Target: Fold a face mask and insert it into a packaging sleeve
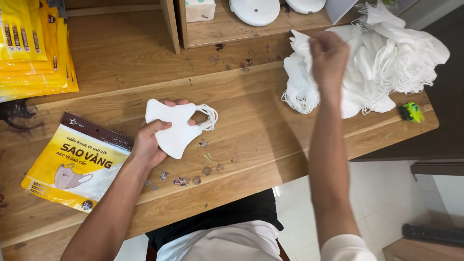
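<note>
Your left hand grips a folded mask over the tabletop while your right hand pinches into the far-right pile; lift just one, loops untangled.

One loose mask, one mask heap, one flat pouch, one pouch stack
</note>
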